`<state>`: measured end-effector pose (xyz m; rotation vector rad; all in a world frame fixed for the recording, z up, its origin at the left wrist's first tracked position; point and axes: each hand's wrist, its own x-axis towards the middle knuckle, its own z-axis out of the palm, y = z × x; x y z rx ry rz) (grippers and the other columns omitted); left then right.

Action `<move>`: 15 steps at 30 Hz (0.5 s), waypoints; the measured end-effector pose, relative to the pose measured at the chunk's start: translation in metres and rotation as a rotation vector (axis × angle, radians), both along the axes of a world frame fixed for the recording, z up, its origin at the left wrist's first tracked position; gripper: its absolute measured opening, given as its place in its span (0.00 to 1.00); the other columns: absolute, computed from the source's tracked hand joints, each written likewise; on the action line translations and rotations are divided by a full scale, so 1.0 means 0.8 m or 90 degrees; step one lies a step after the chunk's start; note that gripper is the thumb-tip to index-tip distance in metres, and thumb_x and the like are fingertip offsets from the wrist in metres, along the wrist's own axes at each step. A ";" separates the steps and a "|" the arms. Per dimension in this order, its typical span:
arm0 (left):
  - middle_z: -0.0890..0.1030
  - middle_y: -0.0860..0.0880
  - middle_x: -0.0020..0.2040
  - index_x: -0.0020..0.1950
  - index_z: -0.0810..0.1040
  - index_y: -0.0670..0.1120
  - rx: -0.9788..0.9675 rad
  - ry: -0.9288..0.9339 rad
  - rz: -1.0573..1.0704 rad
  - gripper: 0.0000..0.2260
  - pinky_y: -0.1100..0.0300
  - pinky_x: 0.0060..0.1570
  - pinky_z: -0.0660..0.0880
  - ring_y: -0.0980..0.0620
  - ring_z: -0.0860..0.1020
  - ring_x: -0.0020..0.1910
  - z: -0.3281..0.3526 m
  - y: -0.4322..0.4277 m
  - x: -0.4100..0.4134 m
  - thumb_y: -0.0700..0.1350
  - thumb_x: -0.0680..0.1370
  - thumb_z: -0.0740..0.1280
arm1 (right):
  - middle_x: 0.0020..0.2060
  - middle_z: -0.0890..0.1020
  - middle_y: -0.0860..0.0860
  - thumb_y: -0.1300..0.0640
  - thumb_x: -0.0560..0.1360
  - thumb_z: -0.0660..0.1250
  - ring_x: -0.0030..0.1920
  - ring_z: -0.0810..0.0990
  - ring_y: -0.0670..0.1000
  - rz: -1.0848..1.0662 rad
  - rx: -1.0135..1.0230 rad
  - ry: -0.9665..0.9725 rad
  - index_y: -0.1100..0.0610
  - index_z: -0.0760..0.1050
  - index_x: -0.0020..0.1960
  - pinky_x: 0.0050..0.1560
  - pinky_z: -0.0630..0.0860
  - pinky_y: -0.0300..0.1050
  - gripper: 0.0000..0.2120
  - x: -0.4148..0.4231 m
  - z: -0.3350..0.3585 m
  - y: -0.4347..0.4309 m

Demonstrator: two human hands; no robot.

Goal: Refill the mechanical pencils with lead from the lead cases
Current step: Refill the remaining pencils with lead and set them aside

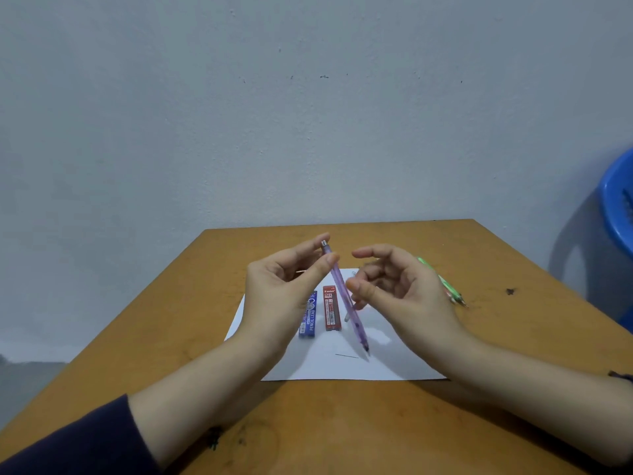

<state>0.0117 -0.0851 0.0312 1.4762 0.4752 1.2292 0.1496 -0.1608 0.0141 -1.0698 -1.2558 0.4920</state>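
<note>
My left hand (284, 289) pinches a purple mechanical pencil (346, 299) near its top end between thumb and forefinger. The pencil slants down to the right, with its tip just above the white paper (394, 358). My right hand (397, 286) hovers beside the barrel's middle with loosely curled fingers, the thumb tip close to the barrel and nothing visibly held. A blue lead case (308, 317) and a red lead case (331, 310) lie side by side on the paper. One loose lead (346, 355) lies near the pencil tip.
Green mechanical pencils (443, 284) lie on the wooden table (342, 423) behind my right hand. A small translucent piece (347, 317) rests on the paper by the red case. A blue plastic chair (616, 204) stands at the far right, with a grey wall behind the table.
</note>
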 end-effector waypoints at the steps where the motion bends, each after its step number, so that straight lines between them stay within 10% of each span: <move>1: 0.85 0.54 0.43 0.53 0.83 0.46 0.010 -0.004 0.013 0.11 0.72 0.42 0.74 0.61 0.82 0.44 0.002 0.002 0.000 0.37 0.71 0.72 | 0.35 0.79 0.52 0.62 0.70 0.72 0.38 0.79 0.53 -0.007 0.000 -0.002 0.54 0.76 0.53 0.43 0.79 0.47 0.13 0.003 -0.001 0.002; 8: 0.84 0.57 0.38 0.52 0.82 0.51 0.017 -0.033 0.065 0.10 0.68 0.44 0.77 0.62 0.78 0.39 0.006 0.011 -0.002 0.37 0.76 0.68 | 0.41 0.80 0.40 0.63 0.74 0.68 0.42 0.79 0.44 -0.119 -0.159 -0.398 0.39 0.77 0.48 0.44 0.73 0.34 0.17 0.030 -0.014 0.022; 15: 0.79 0.54 0.31 0.56 0.81 0.51 0.037 0.005 0.034 0.11 0.67 0.33 0.75 0.59 0.75 0.32 -0.001 0.015 -0.001 0.38 0.77 0.67 | 0.59 0.80 0.45 0.56 0.77 0.65 0.57 0.75 0.41 -0.096 -0.251 -0.625 0.52 0.78 0.62 0.43 0.63 0.18 0.14 0.028 -0.016 0.026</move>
